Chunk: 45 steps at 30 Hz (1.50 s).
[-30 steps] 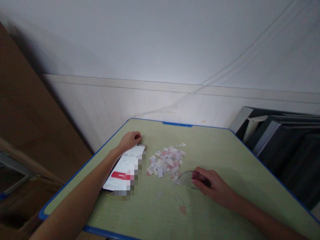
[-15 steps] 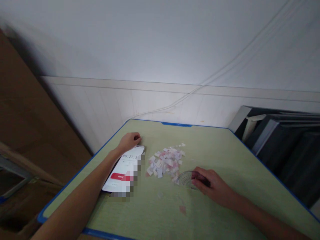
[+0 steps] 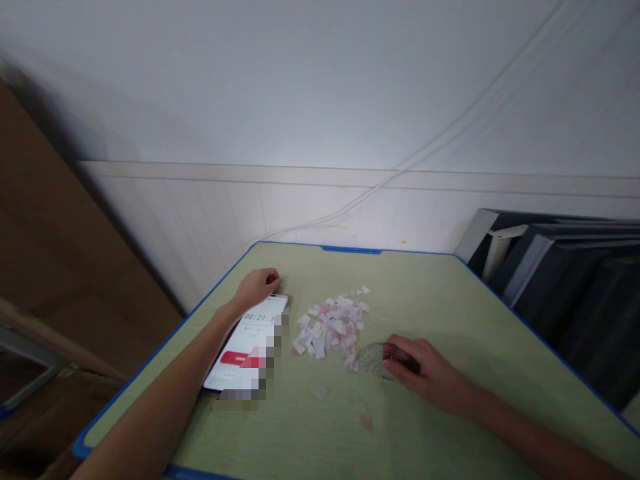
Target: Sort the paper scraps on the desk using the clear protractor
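My right hand (image 3: 423,370) pinches a clear half-round protractor (image 3: 370,358) by its right side, low over the table. The protractor's left end touches or overlaps the lower right edge of a heap of small paper scraps (image 3: 327,327), white and pale pink. Just past the top end of a phone (image 3: 250,340), my left hand (image 3: 259,288) rests on the table with its fingers curled in, and nothing shows in them. The phone lies face up beside the left forearm, its lit screen showing a timer and a red button; part of it is blurred out.
The green table (image 3: 415,280) has a blue rim and stands against the wall. A few loose scraps (image 3: 367,421) lie nearer to me. Dark folders or boards (image 3: 575,287) lean at the right. A brown panel (image 3: 65,220) slants at the left, and a cable (image 3: 360,198) runs along the wall.
The view has tilted slightly. Both hands and the protractor stay nearly where they were, and the heap of scraps looks the same.
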### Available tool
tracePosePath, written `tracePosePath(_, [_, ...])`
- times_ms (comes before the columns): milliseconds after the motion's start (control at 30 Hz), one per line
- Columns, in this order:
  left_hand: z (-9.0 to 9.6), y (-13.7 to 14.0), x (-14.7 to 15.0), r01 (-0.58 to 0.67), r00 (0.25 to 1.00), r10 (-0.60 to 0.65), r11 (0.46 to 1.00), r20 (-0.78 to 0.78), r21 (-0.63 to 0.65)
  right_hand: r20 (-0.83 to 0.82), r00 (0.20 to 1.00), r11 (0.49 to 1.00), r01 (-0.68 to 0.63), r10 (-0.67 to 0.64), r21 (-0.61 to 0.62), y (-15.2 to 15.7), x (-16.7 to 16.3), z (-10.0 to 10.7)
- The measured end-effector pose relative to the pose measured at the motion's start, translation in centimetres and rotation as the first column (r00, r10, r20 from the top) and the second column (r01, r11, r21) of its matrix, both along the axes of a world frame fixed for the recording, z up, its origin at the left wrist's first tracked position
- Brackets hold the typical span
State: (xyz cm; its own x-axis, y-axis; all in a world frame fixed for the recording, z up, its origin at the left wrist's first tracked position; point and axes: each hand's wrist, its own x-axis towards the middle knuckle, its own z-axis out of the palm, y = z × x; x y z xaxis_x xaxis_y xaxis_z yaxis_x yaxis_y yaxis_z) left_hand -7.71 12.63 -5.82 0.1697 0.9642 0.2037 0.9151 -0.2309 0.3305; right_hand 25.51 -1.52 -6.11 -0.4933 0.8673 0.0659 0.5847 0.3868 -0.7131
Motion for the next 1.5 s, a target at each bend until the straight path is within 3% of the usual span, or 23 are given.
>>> tracePosePath(767, [-0.06, 0.10, -0.01, 0.011, 1.000, -0.011, 1.000, 0.002, 0.015, 0.006, 1.000, 1.000, -0.005, 0.005, -0.013, 0.08, 0.01, 0.23])
tracePosePath(1033, [0.14, 0.01, 0.24, -0.013, 1.000, 0.013, 1.000, 0.002, 0.012, 0.100, 0.995, 0.999, -0.027, 0.024, 0.034, -0.08, -0.02, 0.42])
tracePosePath(1267, [0.21, -0.06, 0.29, -0.011, 1.000, 0.011, 1.000, 0.000, 0.001, -0.013, 1.000, 0.999, -0.002, 0.002, -0.047, -0.10, 0.05, 0.52])
tracePosePath(1500, [0.37, -0.22, 0.36, -0.014, 1.000, 0.014, 1.000, -0.006, -0.007, -0.001, 1.000, 1.000, -0.008, 0.008, -0.027, -0.08, 0.01, 0.58])
